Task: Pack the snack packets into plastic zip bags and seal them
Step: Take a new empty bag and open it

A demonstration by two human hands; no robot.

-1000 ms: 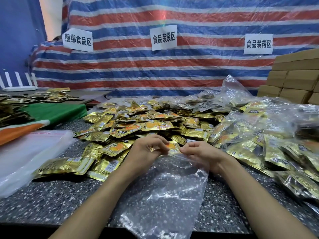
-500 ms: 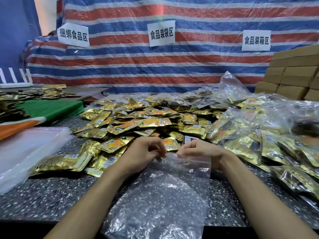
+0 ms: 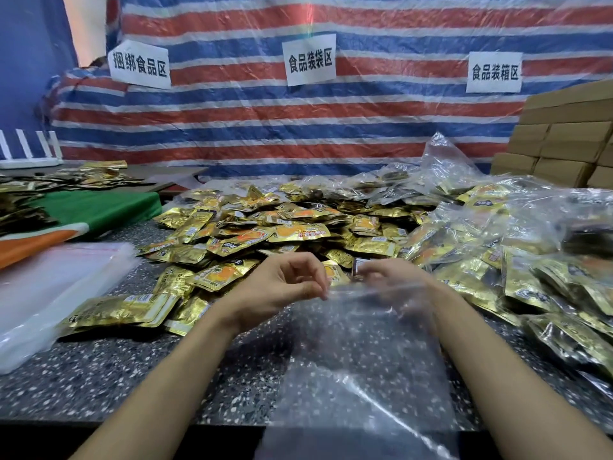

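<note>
A clear plastic zip bag (image 3: 358, 360) with nothing in it hangs in front of me over the speckled table edge. My left hand (image 3: 282, 290) pinches its top left corner between thumb and fingers. At the bag's mouth, my right hand (image 3: 394, 280) shows blurred behind the plastic and grips the top right part. Just beyond both hands lies a heap of gold snack packets (image 3: 265, 230). One loose stack of packets (image 3: 122, 308) sits at the left of my left forearm.
Filled clear bags of packets (image 3: 517, 257) pile up on the right. A stack of flat unused zip bags (image 3: 56, 287) lies at the left, beside a green and orange cloth (image 3: 86, 214). Cardboard boxes (image 3: 570, 141) stand at the back right. A striped tarp with paper signs closes the back.
Both hands have lifted the bag's top edge higher and drawn it wider apart. The right hand has slipped behind the plastic at the mouth.
</note>
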